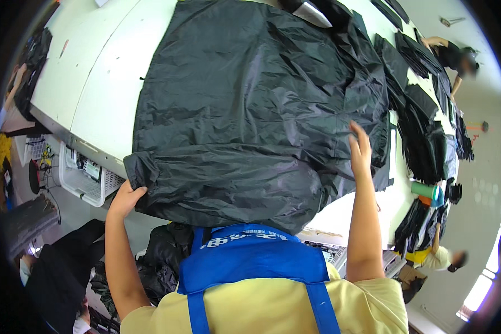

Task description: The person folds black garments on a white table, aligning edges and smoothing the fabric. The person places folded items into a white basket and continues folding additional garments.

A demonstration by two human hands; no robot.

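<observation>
A large piece of thin, shiny black fabric (pixel 239 106) lies spread and wrinkled over the white table, with its near edge hanging toward my blue apron. My left hand (pixel 129 199) pinches its near left corner, thumb on top and fingers tucked under. On the right side, my right hand (pixel 360 149) rests on or just above the cloth, its fingers stretched out and holding nothing. Folds bunch up beside that hand and toward the far right. Whether this is a finished garment, I cannot tell.
A white plastic basket (pixel 83 178) stands below the table's left edge. Folded black pieces (pixel 423 128) pile up along the right, near a green roll (pixel 423 189). Dark fabric (pixel 164 253) heaps beneath the near edge. Other people work at left and right.
</observation>
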